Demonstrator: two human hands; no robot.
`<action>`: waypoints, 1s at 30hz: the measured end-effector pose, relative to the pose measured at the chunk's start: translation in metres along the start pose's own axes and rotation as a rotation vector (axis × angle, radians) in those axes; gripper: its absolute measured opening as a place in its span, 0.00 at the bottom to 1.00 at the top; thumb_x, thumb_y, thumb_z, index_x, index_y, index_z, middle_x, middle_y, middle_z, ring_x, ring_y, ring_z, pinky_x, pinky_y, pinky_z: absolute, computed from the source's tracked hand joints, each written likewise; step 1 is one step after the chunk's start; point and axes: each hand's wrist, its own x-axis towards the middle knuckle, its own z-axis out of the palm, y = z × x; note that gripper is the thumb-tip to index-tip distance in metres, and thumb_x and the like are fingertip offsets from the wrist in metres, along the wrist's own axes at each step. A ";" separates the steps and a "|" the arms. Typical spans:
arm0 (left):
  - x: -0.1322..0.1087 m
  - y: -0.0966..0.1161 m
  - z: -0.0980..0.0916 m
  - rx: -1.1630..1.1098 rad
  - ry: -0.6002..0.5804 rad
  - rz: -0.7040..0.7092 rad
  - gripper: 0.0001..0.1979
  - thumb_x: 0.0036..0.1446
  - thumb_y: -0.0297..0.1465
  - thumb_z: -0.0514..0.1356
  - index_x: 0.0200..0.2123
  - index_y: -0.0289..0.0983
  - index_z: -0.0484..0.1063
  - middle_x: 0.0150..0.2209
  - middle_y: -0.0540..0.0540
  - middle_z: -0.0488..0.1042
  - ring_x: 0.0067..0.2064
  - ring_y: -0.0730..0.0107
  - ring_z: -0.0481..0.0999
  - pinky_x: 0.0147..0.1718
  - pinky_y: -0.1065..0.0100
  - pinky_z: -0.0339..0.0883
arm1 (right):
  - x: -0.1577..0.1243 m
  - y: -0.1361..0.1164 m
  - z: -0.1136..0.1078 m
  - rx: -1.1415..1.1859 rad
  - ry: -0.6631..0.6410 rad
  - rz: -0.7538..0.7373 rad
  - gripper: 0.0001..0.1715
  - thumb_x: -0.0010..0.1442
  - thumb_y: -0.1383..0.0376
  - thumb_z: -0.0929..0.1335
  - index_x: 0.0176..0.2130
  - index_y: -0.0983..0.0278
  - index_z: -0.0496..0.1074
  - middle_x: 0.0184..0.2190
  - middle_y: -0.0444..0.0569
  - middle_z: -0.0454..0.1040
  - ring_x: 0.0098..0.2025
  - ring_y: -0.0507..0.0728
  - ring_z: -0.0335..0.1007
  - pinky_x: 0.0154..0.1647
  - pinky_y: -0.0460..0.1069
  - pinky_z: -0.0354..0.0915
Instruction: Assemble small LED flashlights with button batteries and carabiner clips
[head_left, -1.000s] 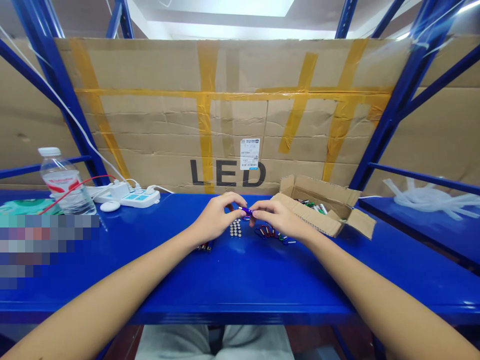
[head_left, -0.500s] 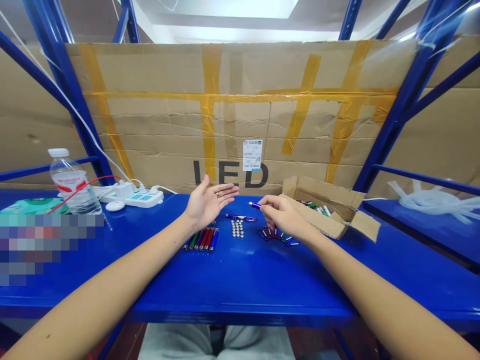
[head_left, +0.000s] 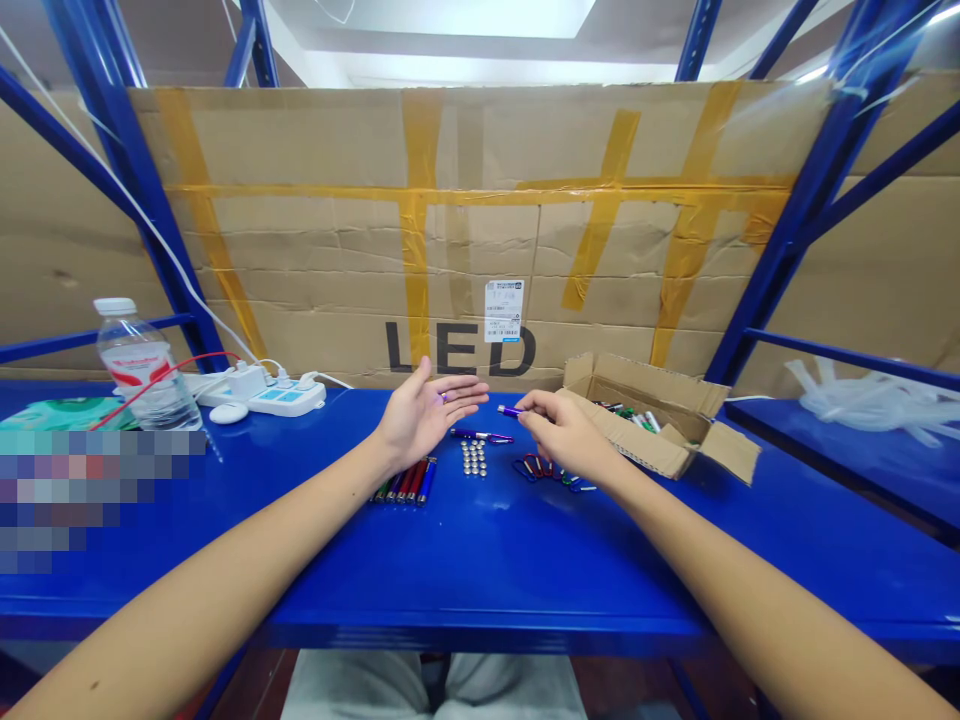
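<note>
My left hand is held open above the table, palm turned to the right and fingers stretched out. A small purple glint shows on one of its fingers. My right hand pinches a slim purple mini flashlight, its silver end pointing at my left palm. Below my left hand lies a row of red, green and blue metal tubes, partly covered by it. Between the hands are another purple tube and rows of silver button cells. Coloured carabiners lie under my right hand.
An open cardboard box with more small coloured tubes stands at the right. To the left are a water bottle, a white power strip with cables, and a green packet. A large cardboard panel closes off the back.
My left hand has shifted slightly right, nearer the flashlight. The glint on its finger has turned from golden to purple. My right hand has barely moved and keeps its hold.
</note>
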 end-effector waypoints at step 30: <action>0.002 0.005 -0.007 -0.002 0.028 0.006 0.37 0.63 0.54 0.45 0.48 0.25 0.73 0.55 0.26 0.71 0.59 0.47 0.70 0.59 0.55 0.62 | 0.000 -0.002 -0.004 -0.089 0.016 -0.014 0.11 0.61 0.61 0.62 0.33 0.64 0.68 0.24 0.44 0.69 0.24 0.53 0.62 0.27 0.48 0.59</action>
